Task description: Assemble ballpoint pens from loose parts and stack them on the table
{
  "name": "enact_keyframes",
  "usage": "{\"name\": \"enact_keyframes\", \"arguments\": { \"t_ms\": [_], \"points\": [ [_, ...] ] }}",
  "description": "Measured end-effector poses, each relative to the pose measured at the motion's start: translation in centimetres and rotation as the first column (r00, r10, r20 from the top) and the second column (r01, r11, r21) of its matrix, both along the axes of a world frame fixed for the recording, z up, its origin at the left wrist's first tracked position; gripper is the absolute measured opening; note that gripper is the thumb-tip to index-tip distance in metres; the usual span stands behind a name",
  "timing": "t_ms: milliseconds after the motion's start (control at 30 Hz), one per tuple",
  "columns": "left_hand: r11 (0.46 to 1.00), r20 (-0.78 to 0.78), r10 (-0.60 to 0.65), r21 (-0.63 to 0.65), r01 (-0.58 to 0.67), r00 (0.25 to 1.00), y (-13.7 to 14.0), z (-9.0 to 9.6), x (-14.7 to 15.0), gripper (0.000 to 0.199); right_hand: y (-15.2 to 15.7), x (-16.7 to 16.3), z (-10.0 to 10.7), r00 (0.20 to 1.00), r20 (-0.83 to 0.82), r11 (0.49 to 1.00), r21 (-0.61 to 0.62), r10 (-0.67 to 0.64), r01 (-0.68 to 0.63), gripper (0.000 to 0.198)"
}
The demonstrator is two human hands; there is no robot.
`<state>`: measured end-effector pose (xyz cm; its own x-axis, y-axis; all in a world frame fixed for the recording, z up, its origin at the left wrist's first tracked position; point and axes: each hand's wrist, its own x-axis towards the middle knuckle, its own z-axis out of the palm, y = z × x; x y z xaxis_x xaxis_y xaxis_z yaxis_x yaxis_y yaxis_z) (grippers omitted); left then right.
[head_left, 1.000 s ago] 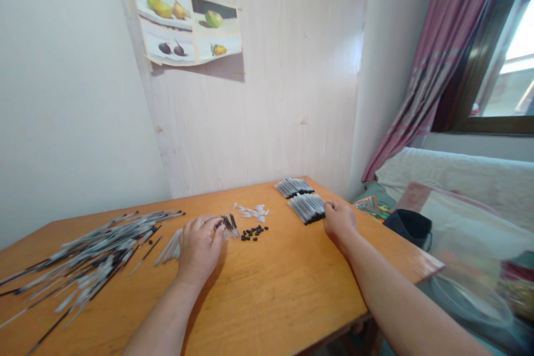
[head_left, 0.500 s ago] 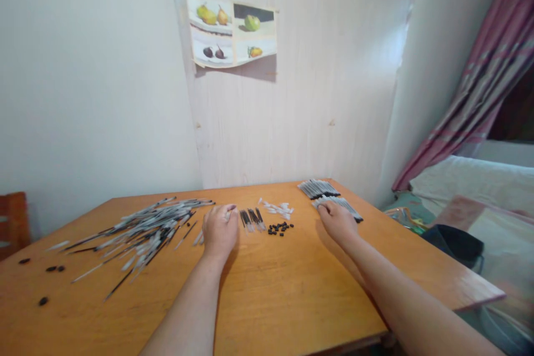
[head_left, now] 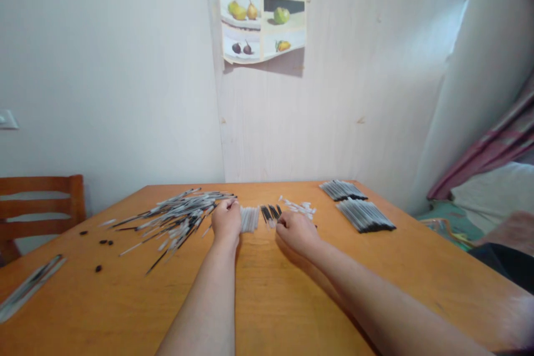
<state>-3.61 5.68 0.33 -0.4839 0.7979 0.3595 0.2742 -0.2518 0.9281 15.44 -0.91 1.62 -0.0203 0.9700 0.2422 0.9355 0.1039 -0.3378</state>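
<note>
My left hand (head_left: 226, 223) is closed at the left end of a row of clear pen barrels (head_left: 250, 219). What its curled fingers hold, if anything, is hidden. My right hand (head_left: 298, 230) has its fingers pressed together, low over the table beside the short black pen tips with clear ends (head_left: 271, 213). I cannot make out anything in its grip. Behind that hand lie loose white caps (head_left: 306, 208), partly covered by it. A large untidy heap of pen parts (head_left: 179, 219) spreads to the left of my left hand.
Two neat rows of pens with black ends, the nearer row (head_left: 365, 216) and the farther row (head_left: 342, 189), lie at the back right. Small black pieces (head_left: 98, 268) and a clear packet (head_left: 31, 287) are at the left. A wooden chair (head_left: 37, 208) stands beyond the table (head_left: 267, 300).
My right hand has moved from the neat pen rows leftward to the black tips. Relative to the parts, my left hand has shifted left, uncovering the clear barrels. The view has turned left.
</note>
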Motion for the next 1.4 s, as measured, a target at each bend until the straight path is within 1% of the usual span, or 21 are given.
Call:
{"name": "enact_keyframes", "arguments": {
  "t_ms": [67,167,333,467,533,667,767,1033,1233,1400],
  "points": [
    [1.000,0.082,-0.025,0.011,0.024,0.996,-0.3,0.3,0.2,0.026,0.6,-1.6,-0.3,1.000,0.013,0.999,-0.039,-0.008,0.009,0.029],
    [1.000,0.148,-0.022,0.025,0.018,0.989,-0.6,0.7,0.4,0.026,1.8,-3.4,-0.4,0.999,0.033,0.996,-0.074,-0.038,0.041,0.031],
    [0.999,0.215,0.016,0.031,-0.023,0.976,-0.5,0.9,0.3,0.026,3.7,-5.2,-0.3,0.998,0.043,0.994,-0.098,-0.052,0.056,0.033],
    [0.999,0.259,0.000,0.044,-0.012,0.966,0.0,0.4,0.3,0.025,4.9,-6.3,-0.6,0.998,0.042,0.989,-0.139,-0.048,0.054,0.034],
    [0.998,0.262,-0.016,0.058,0.001,0.965,0.4,0.1,0.3,0.024,5.2,-6.8,-0.7,0.998,0.036,0.985,-0.162,-0.057,0.062,0.033],
    [0.998,0.244,0.001,0.061,-0.017,0.970,0.5,-0.1,0.3,0.022,5.5,-7.6,-0.7,0.996,0.049,0.975,-0.209,-0.070,0.078,0.031],
    [0.998,0.232,0.004,0.063,-0.019,0.973,0.3,0.1,0.5,0.021,5.6,-7.8,-0.6,0.997,0.058,0.975,-0.214,-0.054,0.065,0.030],
    [0.998,0.251,0.008,0.060,-0.024,0.968,0.2,0.3,0.7,0.019,6.0,-7.8,-0.6,0.992,0.097,0.967,-0.234,-0.080,0.101,0.033],
    [0.999,0.192,0.011,0.043,-0.019,0.981,0.5,-0.1,0.6,0.019,5.6,-8.1,0.1,0.988,0.130,0.956,-0.271,-0.082,0.114,0.032],
    [1.000,0.138,-0.005,0.018,0.003,0.990,0.8,-0.5,0.6,0.022,5.5,-8.1,0.1,0.987,0.135,0.956,-0.266,-0.088,0.121,0.034]
  ]
}}
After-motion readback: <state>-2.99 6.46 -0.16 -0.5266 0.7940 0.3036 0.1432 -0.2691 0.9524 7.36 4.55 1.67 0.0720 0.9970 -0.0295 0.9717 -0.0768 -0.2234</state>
